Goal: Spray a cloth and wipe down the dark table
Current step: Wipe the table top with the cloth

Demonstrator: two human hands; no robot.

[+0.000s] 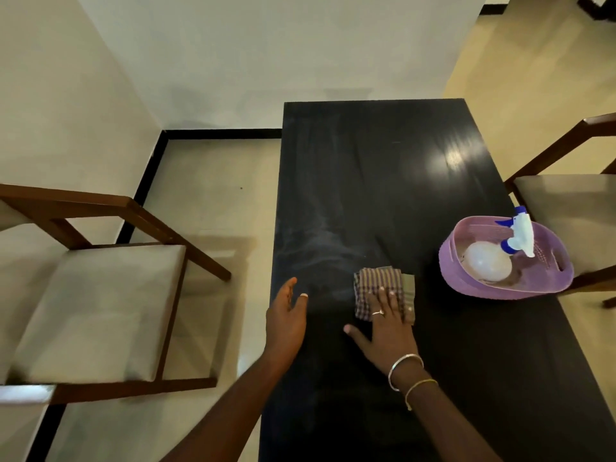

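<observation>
A folded checked cloth point(376, 285) lies flat on the dark table point(383, 168), near its left-middle part. My right hand point(388, 325) presses down on the cloth's near half with fingers spread. My left hand point(288, 315) hovers at the table's left edge, fingers apart, holding nothing. Pale wipe streaks show on the tabletop just beyond the cloth. A clear spray bottle point(493, 261) with a blue and white trigger head lies inside a purple basket point(473, 285) at the table's right edge.
A wooden chair with a pale cushion point(100, 305) stands to the left of the table. Another chair point(573, 208) stands at the right, behind the basket. The table's far end meets a white wall.
</observation>
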